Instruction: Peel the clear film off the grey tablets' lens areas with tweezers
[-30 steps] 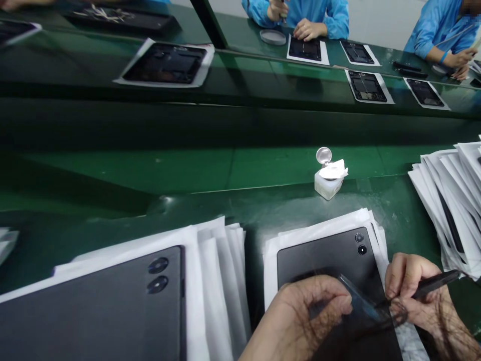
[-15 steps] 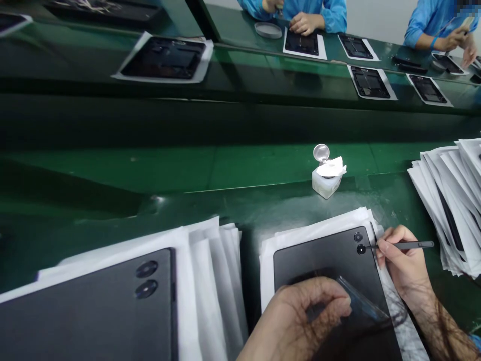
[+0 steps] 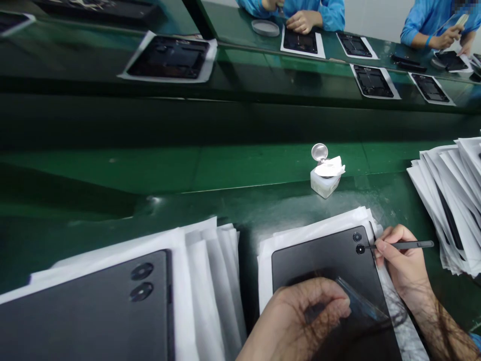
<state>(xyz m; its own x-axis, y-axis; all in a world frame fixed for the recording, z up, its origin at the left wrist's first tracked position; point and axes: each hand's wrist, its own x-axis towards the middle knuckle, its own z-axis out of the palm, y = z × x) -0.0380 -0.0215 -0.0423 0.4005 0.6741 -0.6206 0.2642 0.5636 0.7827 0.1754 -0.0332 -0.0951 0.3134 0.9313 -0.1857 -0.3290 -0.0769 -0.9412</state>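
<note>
Hands at work on dark tablet (image 3: pixel 319 260), lying back-up on a stack of white sheets (image 3: pixel 308 233) at near edge of green counter (image 3: pixel 225 200). Right hand (image 3: pixel 404 263) holds thin black stylus-like tool (image 3: pixel 408 245), fingers (image 3: pixel 381 246) clamped together on its shaft in a pen grip. Tool lies nearly flat, tip touching lower camera lens (image 3: pixel 360 248); upper lens (image 3: pixel 356 236) sits just beside it, untouched. Low angle probably lets the tip work at the lens rim without gouging the back. Left hand (image 3: pixel 304 313) rests on lower part of tablet, fingers pinched shut on clear film (image 3: pixel 361 301), which rises off the back panel toward the right; hand weight likely keeps the tablet from sliding on the paper. Paper under it looks like padding to guard the face-down side.

Second tablet (image 3: pixel 93 311) lies back-up at left on its own fan of white sheets (image 3: pixel 210 271), apart from both hands. Small white pot (image 3: pixel 325 180) with open round lid and white wipe on top stands farther back on counter, within reach of right hand but not touched. Pile of white sleeves (image 3: pixel 447 200) at far right, splayed out. Beyond a dark rail, open tablet chassis (image 3: pixel 169 57) and others on white sheets sit along the far lane; co-workers in blue sleeves (image 3: pixel 330 15) handle units there, hands well apart from the wearer's.
</note>
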